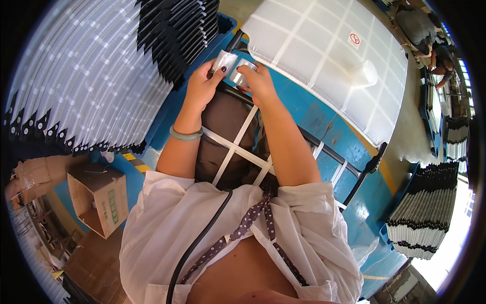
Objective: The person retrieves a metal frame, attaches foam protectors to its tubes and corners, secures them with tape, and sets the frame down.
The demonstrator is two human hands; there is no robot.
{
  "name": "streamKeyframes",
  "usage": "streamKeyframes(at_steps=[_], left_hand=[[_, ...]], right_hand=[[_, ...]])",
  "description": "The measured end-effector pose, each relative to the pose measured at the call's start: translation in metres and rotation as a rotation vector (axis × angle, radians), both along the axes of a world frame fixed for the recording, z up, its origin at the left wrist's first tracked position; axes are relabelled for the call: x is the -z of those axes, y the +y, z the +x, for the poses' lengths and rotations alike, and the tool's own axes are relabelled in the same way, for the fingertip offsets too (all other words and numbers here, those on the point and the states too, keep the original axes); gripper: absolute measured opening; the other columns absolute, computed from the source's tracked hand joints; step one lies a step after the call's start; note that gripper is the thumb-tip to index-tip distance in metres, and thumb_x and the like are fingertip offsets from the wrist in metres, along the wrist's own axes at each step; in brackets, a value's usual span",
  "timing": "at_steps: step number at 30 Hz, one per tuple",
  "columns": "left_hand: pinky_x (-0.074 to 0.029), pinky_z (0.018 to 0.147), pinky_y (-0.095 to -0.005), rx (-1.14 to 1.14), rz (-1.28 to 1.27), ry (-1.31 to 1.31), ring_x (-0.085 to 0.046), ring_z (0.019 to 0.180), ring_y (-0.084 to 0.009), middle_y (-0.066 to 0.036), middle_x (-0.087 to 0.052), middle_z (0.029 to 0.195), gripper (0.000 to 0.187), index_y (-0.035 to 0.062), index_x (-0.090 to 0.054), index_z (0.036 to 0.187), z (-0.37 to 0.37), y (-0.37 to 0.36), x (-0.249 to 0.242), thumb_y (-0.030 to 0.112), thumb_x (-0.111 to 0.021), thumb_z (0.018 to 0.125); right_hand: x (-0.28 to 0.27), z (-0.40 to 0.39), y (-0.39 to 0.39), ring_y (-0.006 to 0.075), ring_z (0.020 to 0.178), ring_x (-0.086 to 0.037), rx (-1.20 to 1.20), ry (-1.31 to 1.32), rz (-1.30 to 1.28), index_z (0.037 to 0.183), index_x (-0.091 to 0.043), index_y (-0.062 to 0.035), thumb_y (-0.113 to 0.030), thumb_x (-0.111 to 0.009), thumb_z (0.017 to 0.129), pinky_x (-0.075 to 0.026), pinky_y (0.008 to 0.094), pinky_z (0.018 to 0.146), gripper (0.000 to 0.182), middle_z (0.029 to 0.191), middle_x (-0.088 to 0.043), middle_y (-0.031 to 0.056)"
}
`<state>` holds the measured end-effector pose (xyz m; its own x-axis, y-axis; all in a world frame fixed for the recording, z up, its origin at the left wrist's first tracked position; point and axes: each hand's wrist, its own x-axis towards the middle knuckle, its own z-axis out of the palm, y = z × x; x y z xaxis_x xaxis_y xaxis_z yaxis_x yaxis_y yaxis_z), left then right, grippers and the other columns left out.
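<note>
Near the top middle, my left hand (203, 81) is closed round a shiny clear-wrapped piece (225, 61). Just to its right, my right hand (258, 81) pinches a second shiny wrapped piece (242, 72). The two pieces are close side by side, beside a black frame tube (238, 95). White straps (234, 147) cross the frame below my hands, over dark fabric. A white mesh panel (324, 45) with a red round sticker lies to the right, and a white roll (364, 74) rests on it.
Stacked white panels with black ends (91, 76) stand at the left. A cardboard box (98, 197) is at lower left. More stacked frames (425, 210) are at the right. Other people (417, 28) are at the upper right. The surface below is blue (314, 116).
</note>
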<state>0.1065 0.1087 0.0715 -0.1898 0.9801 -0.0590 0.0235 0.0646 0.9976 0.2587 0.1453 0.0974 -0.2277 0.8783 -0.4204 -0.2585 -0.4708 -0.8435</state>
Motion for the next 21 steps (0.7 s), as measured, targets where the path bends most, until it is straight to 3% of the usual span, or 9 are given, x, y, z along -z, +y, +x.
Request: streamKeyframes(at_steps=[3,6,8,9,11,14,17,21], left_hand=[[-0.044,0.081,-0.0232,0.010,-0.005,-0.024,-0.057,0.089,-0.0102,-0.007,-0.063,0.100,0.035,-0.0048,-0.055,0.116,0.001,0.000,-0.004,0.012,-0.062,0.086],[-0.044,0.084,-0.0238,0.043,-0.030,-0.046,-0.057,0.092,-0.0104,-0.007,-0.062,0.102,0.037,-0.0057,-0.054,0.117,0.000,0.000,-0.014,0.012,-0.061,0.086],[-0.044,0.083,-0.0244,0.096,-0.033,-0.043,-0.057,0.091,-0.0107,-0.009,-0.063,0.101,0.039,-0.0057,-0.055,0.116,-0.013,0.006,-0.010,0.014,-0.066,0.083],[-0.044,0.082,-0.0242,0.086,-0.094,-0.060,-0.058,0.093,-0.0110,-0.007,-0.063,0.104,0.038,-0.0014,-0.059,0.112,-0.016,0.009,-0.013,0.026,-0.063,0.086],[-0.044,0.078,-0.0244,0.028,-0.313,-0.108,-0.058,0.091,-0.0117,-0.004,-0.063,0.105,0.043,0.0039,-0.060,0.109,-0.023,0.013,-0.025,0.041,-0.055,0.089],[-0.044,0.077,-0.0249,0.004,-0.388,-0.279,-0.058,0.091,-0.0121,-0.004,-0.063,0.104,0.051,0.0084,-0.060,0.110,-0.029,0.021,-0.003,0.053,-0.043,0.090],[-0.045,0.079,-0.0267,0.130,-0.587,-0.189,-0.057,0.092,-0.0135,-0.005,-0.062,0.107,0.056,0.0077,-0.056,0.116,-0.038,0.031,0.025,0.055,-0.040,0.091],[-0.048,0.079,-0.0281,0.124,-0.530,-0.292,-0.059,0.087,-0.0157,-0.007,-0.062,0.104,0.059,0.0067,-0.055,0.118,-0.010,0.022,-0.015,0.055,-0.033,0.093]], right_hand=[[0.007,-0.007,0.000,0.0134,0.061,-0.054,0.052,-0.149,0.103,0.108,-0.050,0.0020,-0.008,-0.061,0.077,-0.040,0.0257,0.047,0.034,0.080,-0.057,0.0069],[0.020,-0.004,0.008,0.0120,0.060,-0.051,-0.027,0.068,0.034,0.107,-0.049,0.0037,-0.007,-0.061,0.079,-0.040,0.0266,0.049,0.032,0.076,-0.055,0.0062],[0.019,0.001,0.010,0.0173,0.081,-0.054,-0.162,0.022,-0.042,0.107,-0.048,0.0019,-0.008,-0.059,0.084,-0.045,0.0336,0.071,0.028,0.093,-0.055,0.0081],[0.018,0.003,0.011,0.0199,0.092,-0.056,-0.231,-0.001,-0.079,0.108,-0.047,0.0010,-0.009,-0.058,0.086,-0.047,0.0371,0.082,0.026,0.102,-0.055,0.0091],[0.026,0.004,0.016,0.0202,0.093,-0.056,-0.254,-0.066,-0.082,0.106,-0.048,0.0013,-0.010,-0.059,0.086,-0.047,0.0369,0.082,0.026,0.102,-0.055,0.0098],[0.028,0.006,0.021,0.0208,0.093,-0.055,-0.281,-0.157,-0.102,0.105,-0.048,0.0020,-0.011,-0.060,0.086,-0.047,0.0365,0.083,0.026,0.101,-0.055,0.0109],[0.036,0.007,0.027,0.0217,0.092,-0.055,-0.275,-0.144,-0.114,0.103,-0.048,0.0028,-0.010,-0.060,0.085,-0.048,0.0360,0.083,0.025,0.100,-0.054,0.0122],[0.033,0.005,0.029,0.0211,0.087,-0.054,-0.192,-0.096,-0.185,0.100,-0.049,0.0039,-0.006,-0.057,0.084,-0.048,0.0341,0.074,0.021,0.097,-0.053,0.0129]])
